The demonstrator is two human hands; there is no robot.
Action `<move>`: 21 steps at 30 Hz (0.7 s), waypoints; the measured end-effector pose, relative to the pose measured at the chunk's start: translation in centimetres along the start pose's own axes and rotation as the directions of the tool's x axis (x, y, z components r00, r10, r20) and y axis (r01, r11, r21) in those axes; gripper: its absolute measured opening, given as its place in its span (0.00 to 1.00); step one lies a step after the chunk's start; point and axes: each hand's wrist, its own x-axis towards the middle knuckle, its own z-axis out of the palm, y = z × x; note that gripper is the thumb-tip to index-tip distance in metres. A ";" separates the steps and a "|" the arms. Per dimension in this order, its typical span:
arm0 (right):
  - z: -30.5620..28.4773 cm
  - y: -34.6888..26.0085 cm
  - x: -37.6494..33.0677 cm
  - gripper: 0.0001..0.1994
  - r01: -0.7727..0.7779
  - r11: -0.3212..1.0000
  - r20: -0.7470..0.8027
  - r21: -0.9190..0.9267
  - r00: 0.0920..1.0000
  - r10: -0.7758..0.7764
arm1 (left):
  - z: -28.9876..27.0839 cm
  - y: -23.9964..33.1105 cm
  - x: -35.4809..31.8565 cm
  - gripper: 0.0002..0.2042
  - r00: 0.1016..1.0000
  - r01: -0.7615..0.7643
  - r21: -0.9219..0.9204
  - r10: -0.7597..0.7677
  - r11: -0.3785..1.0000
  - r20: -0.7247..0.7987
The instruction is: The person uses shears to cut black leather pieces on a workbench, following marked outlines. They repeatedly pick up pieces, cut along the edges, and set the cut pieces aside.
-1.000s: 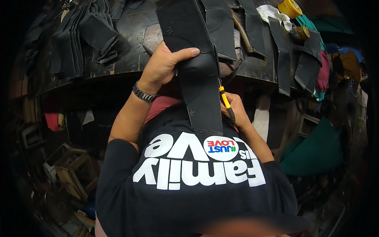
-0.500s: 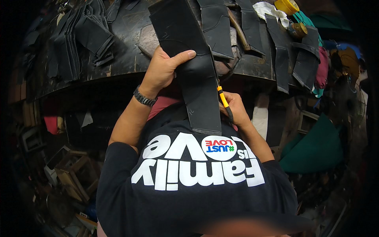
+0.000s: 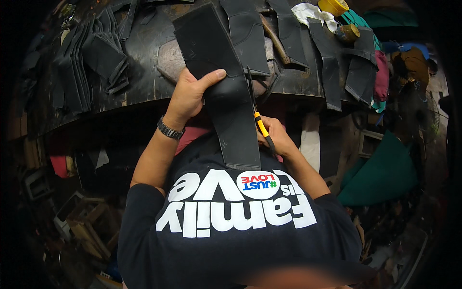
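A dark, scuffed table (image 3: 144, 67) crosses the top of the frame, its front edge worn to bare patches and bowed by the lens. At the center, the left hand (image 3: 188, 91) grips a long black sheet (image 3: 221, 96), thumb on top and the other fingers hidden beneath; a dark watch (image 3: 170, 128) circles that wrist. The sheet slants from upper center down to the black shirt (image 3: 231, 255), its upper part over a rounded stone slab (image 3: 169, 60) on the table. Right of it, the right hand (image 3: 279, 136) is closed around yellow-and-black scissors (image 3: 262, 125), a blade pointing up along the sheet's right edge; how wide the blades stand is hard to tell. A stack of black pieces (image 3: 72, 70) fills the table's upper left, and a wooden handle (image 3: 275, 39) lies upper center right among more cut pieces (image 3: 247, 41). Toward the upper right sit a white cloth (image 3: 313, 13), a yellow tub (image 3: 333, 6) and a brown jar (image 3: 348, 33). The room below is dim and cluttered: a wooden frame (image 3: 89, 221) lower left, a green cloth (image 3: 382, 168) at right.
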 end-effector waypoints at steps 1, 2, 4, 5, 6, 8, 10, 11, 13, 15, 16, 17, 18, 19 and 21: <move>-0.2 0.0 0.0 0.14 0.003 1.000 0.006 -0.029 1.000 -0.003 | 0.2 -0.1 0.0 0.13 1.000 -0.001 0.024 0.001 1.000 0.024; -0.4 0.0 0.1 0.14 0.028 0.999 0.006 -0.016 1.000 -0.028 | 0.4 -0.2 0.0 0.13 0.999 -0.004 0.048 0.002 0.999 0.048; -0.6 -0.3 0.4 0.14 0.115 0.993 0.018 0.026 0.993 -0.116 | 0.8 -0.3 0.2 0.14 0.998 0.014 0.079 -0.019 0.997 0.066; -0.7 -0.4 0.6 0.14 0.123 0.992 -0.001 0.008 0.992 -0.123 | 1.1 -0.4 0.4 0.14 0.996 0.028 0.097 -0.036 0.995 0.076; -0.8 -0.6 0.8 0.14 0.165 0.986 -0.006 0.005 0.986 -0.165 | 1.2 -0.2 0.6 0.15 0.993 0.051 0.111 -0.062 0.993 0.099; -1.0 -0.9 1.0 0.15 0.204 0.979 -0.036 -0.009 0.978 -0.204 | 1.5 0.1 1.0 0.15 0.989 0.041 0.109 -0.056 0.993 0.134; -1.2 -1.3 1.1 0.14 0.201 0.979 -0.085 -0.033 0.976 -0.203 | 1.8 0.5 1.4 0.15 0.987 0.033 0.100 -0.048 0.994 0.152; -1.3 -1.5 1.2 0.14 0.205 0.978 -0.088 -0.034 0.974 -0.207 | 2.0 0.6 1.5 0.15 0.987 0.029 0.090 -0.043 0.996 0.155; -1.6 -1.9 1.3 0.14 0.214 0.976 -0.096 -0.039 0.972 -0.217 | 2.3 1.0 1.8 0.14 0.985 0.025 0.070 -0.037 0.997 0.169; -1.7 -2.1 1.2 0.13 0.212 0.977 -0.100 -0.019 0.972 -0.213 | 2.6 1.2 1.9 0.14 0.981 0.028 0.053 -0.037 0.998 0.188; -1.6 -2.2 1.1 0.13 0.210 0.978 -0.102 -0.008 0.972 -0.210 | 2.6 1.3 1.9 0.14 0.981 0.023 0.057 -0.034 0.998 0.193; -1.6 -2.3 1.0 0.13 0.192 0.981 -0.103 0.008 0.976 -0.190 | 2.7 1.4 1.9 0.14 0.980 0.020 0.061 -0.032 0.998 0.198; -1.5 -2.3 0.8 0.12 0.174 0.985 -0.105 0.025 0.980 -0.170 | 2.7 1.4 1.9 0.14 0.982 0.027 0.075 -0.041 0.997 0.187; -1.4 -2.4 0.7 0.12 0.155 0.987 -0.107 0.043 0.983 -0.149 | 2.8 1.4 2.0 0.14 0.979 0.007 0.060 -0.019 0.998 0.203; -1.2 -2.4 0.6 0.12 0.163 0.986 -0.119 0.024 0.980 -0.159 | 2.8 1.3 2.0 0.14 0.979 -0.012 0.045 0.002 0.999 0.205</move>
